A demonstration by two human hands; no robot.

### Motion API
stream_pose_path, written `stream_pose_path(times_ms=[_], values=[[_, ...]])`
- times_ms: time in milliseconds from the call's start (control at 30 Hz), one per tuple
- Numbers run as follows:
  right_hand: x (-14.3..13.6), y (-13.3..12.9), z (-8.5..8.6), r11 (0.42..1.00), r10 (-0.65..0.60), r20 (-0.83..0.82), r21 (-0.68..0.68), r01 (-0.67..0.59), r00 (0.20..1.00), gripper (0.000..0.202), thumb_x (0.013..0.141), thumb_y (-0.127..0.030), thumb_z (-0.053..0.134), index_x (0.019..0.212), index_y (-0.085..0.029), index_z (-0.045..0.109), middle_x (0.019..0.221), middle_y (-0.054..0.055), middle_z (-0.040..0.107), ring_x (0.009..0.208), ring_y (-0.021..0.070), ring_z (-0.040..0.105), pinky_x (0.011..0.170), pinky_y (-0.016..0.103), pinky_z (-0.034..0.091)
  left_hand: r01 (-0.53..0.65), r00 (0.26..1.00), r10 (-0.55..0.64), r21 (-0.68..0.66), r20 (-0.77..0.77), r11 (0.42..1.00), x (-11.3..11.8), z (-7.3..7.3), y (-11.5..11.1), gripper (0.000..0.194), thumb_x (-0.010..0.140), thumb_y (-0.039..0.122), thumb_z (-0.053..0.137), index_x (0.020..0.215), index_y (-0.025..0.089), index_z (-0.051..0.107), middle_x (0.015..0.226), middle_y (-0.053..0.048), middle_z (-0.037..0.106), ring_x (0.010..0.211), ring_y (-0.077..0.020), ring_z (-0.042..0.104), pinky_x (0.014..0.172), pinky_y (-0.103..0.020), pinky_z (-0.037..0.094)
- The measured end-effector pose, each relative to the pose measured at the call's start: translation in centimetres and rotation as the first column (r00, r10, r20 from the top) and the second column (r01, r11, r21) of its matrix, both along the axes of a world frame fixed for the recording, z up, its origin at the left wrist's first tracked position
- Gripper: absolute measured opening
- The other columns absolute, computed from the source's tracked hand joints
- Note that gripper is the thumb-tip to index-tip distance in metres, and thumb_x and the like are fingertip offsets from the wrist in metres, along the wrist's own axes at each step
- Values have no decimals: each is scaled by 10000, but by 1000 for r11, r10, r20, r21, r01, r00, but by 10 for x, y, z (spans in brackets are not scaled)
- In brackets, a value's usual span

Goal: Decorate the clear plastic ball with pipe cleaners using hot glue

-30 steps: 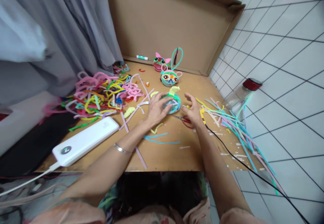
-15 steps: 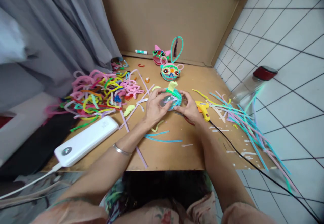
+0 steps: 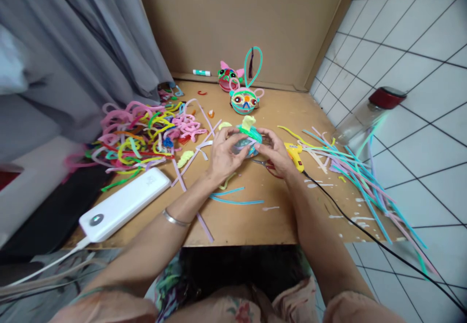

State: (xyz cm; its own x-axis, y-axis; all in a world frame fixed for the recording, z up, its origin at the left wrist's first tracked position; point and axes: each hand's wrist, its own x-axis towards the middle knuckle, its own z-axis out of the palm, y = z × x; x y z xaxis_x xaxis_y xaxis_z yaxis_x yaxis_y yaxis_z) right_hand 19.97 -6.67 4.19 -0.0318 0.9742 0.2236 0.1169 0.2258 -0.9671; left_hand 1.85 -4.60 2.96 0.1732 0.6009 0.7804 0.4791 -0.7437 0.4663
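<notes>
Between both hands, above the middle of the table, is a round clear ball partly wrapped in green and blue pipe cleaners, with a pale yellow tuft on top. My left hand grips its left side, thumb across the front. From the right, my right hand holds it with thumb and fingers. Scissors with red handles lie under my right hand, partly hidden by it. A yellow glue gun rests just right of that hand. Two blue pipe cleaners lie in front of my wrists.
A tangled heap of colourful pipe cleaners covers the left, behind a white power bank. Two finished animal-face balls, one with pink ears, stand at the back near a glue stick. Straight pipe cleaners and a red-lidded bottle are right.
Both hands keep hold of the ball with almost the same grip. The view has shifted slightly, and more of the scissors now shows beside my right hand.
</notes>
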Motion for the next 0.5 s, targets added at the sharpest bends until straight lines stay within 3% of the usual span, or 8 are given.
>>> stream_pose_path(times_ms=[500], values=[[-3,3,-2,998,-66,-102,-12,65,993,443,682,-388,764,1084,-263,629,1135,63,676,1056,232,625,864,381,573,34,999,-32,-61,27,998,3,-1,-3,244,846,416,716,1009,240,761,1161,-83,599,1121,-243,570,988,-437,492]])
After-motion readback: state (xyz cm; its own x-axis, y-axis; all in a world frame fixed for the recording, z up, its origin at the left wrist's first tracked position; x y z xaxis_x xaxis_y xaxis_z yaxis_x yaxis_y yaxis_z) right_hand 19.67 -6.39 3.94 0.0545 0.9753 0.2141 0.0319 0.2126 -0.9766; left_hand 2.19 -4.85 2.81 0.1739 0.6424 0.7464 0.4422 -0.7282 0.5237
